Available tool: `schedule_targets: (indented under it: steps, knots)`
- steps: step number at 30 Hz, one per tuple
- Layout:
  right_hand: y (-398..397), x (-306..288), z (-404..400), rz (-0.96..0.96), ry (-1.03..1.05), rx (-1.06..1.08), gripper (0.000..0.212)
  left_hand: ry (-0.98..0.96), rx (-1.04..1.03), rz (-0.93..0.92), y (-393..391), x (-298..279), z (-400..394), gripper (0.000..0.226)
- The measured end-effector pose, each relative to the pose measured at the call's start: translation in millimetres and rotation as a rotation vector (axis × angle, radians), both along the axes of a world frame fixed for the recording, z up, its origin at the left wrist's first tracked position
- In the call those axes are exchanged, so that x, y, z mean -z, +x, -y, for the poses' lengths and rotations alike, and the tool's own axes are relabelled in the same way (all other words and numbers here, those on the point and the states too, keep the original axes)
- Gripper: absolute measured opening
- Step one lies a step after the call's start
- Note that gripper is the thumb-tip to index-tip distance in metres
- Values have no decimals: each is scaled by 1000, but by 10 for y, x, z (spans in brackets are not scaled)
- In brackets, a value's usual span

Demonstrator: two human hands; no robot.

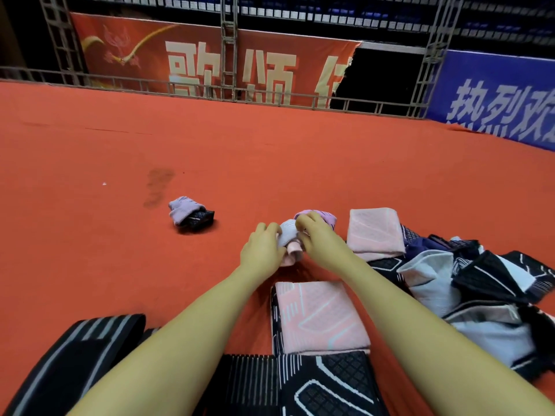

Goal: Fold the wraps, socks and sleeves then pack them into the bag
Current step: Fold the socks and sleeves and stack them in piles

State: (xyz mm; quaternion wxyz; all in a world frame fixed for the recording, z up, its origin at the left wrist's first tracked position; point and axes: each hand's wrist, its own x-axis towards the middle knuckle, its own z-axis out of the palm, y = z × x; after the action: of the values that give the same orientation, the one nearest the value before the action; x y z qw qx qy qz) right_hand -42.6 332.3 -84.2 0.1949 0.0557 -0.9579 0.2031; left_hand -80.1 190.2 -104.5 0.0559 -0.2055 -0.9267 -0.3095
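L hand [264, 246] fingers curled round a small pale grey-and-pink knitted sock bundle [289, 239], gripping its left side; R hand [318, 235] fingers bent, pinching the bundle's top, w/ a purple sock [329, 218] just behind. Both forearms stretched fwd, palms down, over the orange-red carpet [120, 145]. Folded pink knit sleeve [375, 231] just right of hands; another pink folded piece [319, 318] nearer, between the arms. Lilac-and-black sock roll [190, 214] lies apart, left.
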Motion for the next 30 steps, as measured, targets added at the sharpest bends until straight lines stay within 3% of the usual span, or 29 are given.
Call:
schedule_targets:
  steps: [5,9,15,20,24,30]
  knots:
    - [340,-364,130,-95,-385,29,13,199,86,4,206,-397,98,48]
    - [723,-598,248,-138,-573,19,12,260,121,-2,518,-743,217,55]
    - [1315,-798,469,-147,-974,-22,25,282,151,-45,1142,-931,379,43]
    - [1722,-877,544,-110,-1147,44,24,261,208,-119,1566,-1067,555,30]
    - [1990,-896,511,4,-1266,-7,23,276,377,-16,1858,-1216,707,24]
    - [2250,-980,491,74,-1164,-117,14,217,607,193,2087,-1367,864,28]
